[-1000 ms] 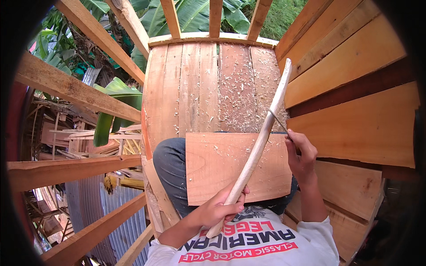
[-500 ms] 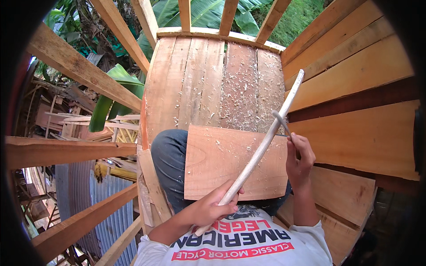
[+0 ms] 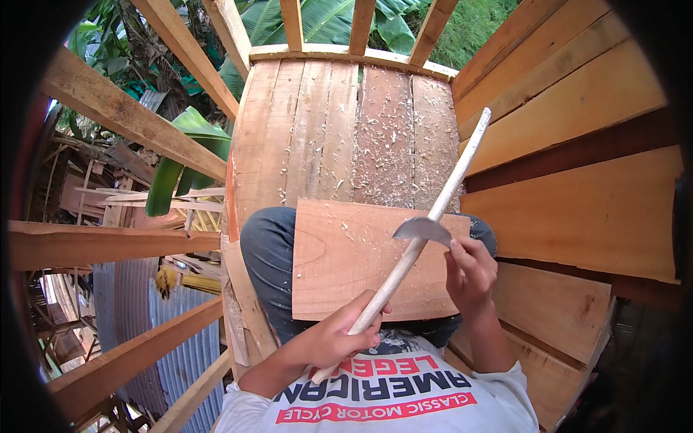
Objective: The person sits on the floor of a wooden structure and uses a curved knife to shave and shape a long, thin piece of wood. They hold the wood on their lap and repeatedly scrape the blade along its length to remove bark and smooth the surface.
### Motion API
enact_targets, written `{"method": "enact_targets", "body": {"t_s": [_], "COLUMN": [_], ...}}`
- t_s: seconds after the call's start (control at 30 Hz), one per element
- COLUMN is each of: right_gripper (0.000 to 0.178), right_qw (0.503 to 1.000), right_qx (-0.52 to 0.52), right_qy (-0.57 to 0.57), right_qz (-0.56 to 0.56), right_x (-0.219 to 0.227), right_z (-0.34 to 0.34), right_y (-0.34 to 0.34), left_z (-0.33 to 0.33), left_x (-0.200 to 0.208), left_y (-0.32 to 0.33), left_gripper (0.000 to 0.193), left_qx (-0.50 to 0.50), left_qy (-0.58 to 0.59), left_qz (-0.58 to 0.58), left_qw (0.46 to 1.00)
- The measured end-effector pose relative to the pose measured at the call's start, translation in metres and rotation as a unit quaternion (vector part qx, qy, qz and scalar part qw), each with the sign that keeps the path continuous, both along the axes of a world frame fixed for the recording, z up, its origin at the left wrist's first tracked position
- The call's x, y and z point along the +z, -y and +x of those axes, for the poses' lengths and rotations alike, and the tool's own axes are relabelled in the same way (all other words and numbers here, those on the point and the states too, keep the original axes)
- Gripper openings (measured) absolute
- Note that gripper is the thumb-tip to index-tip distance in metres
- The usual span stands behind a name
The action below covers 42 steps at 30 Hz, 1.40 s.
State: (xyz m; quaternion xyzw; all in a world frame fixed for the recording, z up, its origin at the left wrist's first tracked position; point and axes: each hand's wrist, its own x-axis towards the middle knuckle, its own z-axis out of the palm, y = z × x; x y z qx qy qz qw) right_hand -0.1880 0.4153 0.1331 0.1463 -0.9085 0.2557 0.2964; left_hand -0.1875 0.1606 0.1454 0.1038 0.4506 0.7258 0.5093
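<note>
A long, pale, slightly bent stick (image 3: 404, 268) slants from my lap up to the right. My left hand (image 3: 345, 330) is wrapped round its lower part. In my right hand (image 3: 472, 273) is a curved blade (image 3: 423, 229), a sickle-like shape of grey metal, its handle end hidden in my closed fingers. The blade lies across the stick around its middle, flat side showing. Beneath them a wooden board (image 3: 339, 270) rests across my legs, with a few shavings on it.
Plank flooring (image 3: 310, 137) ahead is strewn with wood shavings (image 3: 386, 137). Wooden rails (image 3: 115, 245) stand on the left, with corrugated metal sheets (image 3: 184, 325) beyond. Board walling (image 3: 577, 209) rises close on the right. Banana leaves (image 3: 167, 173) reach in at the left.
My right hand has come down and left, bringing the blade from the stick's upper part to its middle. The blade now shows its broad side. My left hand keeps its hold.
</note>
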Motion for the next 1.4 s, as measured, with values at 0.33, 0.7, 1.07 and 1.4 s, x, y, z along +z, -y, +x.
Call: {"method": "enact_targets", "body": {"t_s": [0.33, 0.7, 1.07, 1.4], "right_gripper": [0.029, 0.028, 0.027, 0.029], "right_qw": [0.993, 0.997, 0.990, 0.981], "right_qx": [-0.060, 0.061, -0.063, -0.051], "right_qy": [0.042, 0.025, 0.015, 0.059], "right_qz": [-0.093, -0.044, -0.126, -0.177], "right_x": [-0.016, -0.006, -0.023, -0.026], "right_z": [-0.003, 0.008, -0.011, -0.009], "right_y": [-0.008, 0.012, -0.007, -0.007], "left_z": [-0.003, -0.012, -0.014, -0.016], "left_x": [0.007, 0.008, 0.005, 0.015], "left_y": [-0.004, -0.009, -0.001, -0.003], "left_gripper": [0.046, 0.048, 0.050, 0.053], "left_qx": [0.001, -0.031, -0.048, -0.024], "left_qy": [-0.029, 0.001, 0.013, 0.096], "left_qz": [-0.045, -0.040, 0.002, -0.047], "left_qw": [0.999, 0.999, 0.999, 0.994]}}
